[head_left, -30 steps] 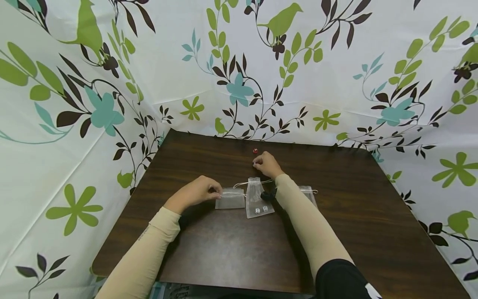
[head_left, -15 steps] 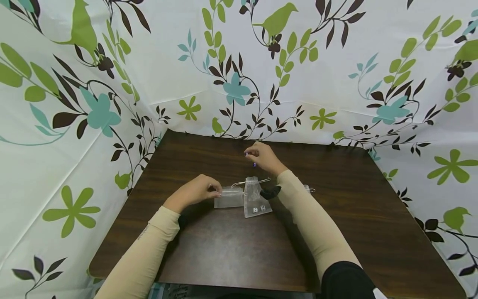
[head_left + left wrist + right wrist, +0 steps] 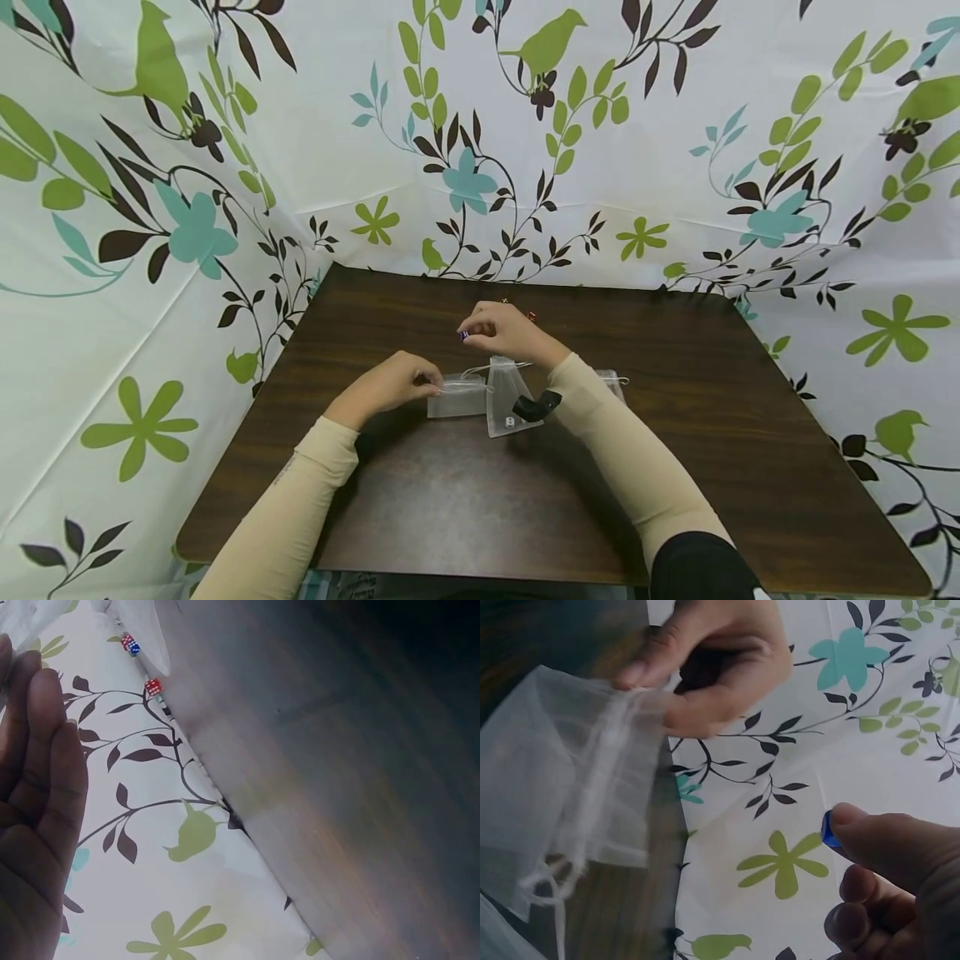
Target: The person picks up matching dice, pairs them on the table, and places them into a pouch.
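My left hand (image 3: 393, 387) pinches the top edge of a sheer white drawstring pouch (image 3: 457, 404), which lies at the middle of the brown table. The right wrist view shows this pouch (image 3: 570, 772) close up, its cord dangling. Between thumb and finger of my right hand (image 3: 506, 329) is a small blue die (image 3: 829, 829), held above the table just beyond the pouches. A second sheer pouch (image 3: 504, 385) lies right of the first, with a white die (image 3: 510, 422) showing inside. Behind my right hand a red die (image 3: 532, 317) is partly hidden.
A third sheer pouch (image 3: 611, 382) lies partly under my right forearm. In the left wrist view, red dice (image 3: 153, 686) show along the table's far edge. Patterned cloth (image 3: 337, 167) hangs around the dark brown table (image 3: 750, 433).
My right hand has gone from the dice at the back leftward and closer to the left hand, carrying the blue die. My left hand stays on the pouch.
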Motion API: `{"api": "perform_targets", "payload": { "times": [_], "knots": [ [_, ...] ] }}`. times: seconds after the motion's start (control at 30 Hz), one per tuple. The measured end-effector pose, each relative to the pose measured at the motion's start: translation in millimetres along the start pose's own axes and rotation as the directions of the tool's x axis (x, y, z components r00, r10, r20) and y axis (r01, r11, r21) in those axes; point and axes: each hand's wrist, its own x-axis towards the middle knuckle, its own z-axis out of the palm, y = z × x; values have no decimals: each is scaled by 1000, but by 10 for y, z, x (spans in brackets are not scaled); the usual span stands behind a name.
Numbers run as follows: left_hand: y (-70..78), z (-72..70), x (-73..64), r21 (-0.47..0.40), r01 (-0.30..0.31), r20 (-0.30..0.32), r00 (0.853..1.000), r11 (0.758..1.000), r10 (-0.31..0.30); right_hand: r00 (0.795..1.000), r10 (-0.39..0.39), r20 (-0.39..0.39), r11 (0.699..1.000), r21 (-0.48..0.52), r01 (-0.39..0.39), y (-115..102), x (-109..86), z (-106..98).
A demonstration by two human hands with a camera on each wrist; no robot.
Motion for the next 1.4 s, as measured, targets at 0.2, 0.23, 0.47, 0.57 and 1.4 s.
{"api": "perform_targets", "payload": {
  "times": [0.2,0.23,0.47,0.57,1.4],
  "knots": [
    [-25,1,-19,2,-9,-10,1000,1000,9,990,-17,138,999,36,13,-7,-42,177],
    [-27,1,-20,1,-5,-9,1000,1000,5,985,-24,170,999,50,16,-11,-48,204],
    [-27,3,-24,-8,1,-7,1000,1000,-2,974,-11,228,996,84,-9,2,-72,259],
    [-15,6,-23,-12,-6,-9,1000,1000,6,987,59,150,994,80,-72,92,-84,198],
    [29,46,1,4,14,-6,1000,1000,-14,775,627,-74,768,221,-601,1309,-236,413]
  ]
}}
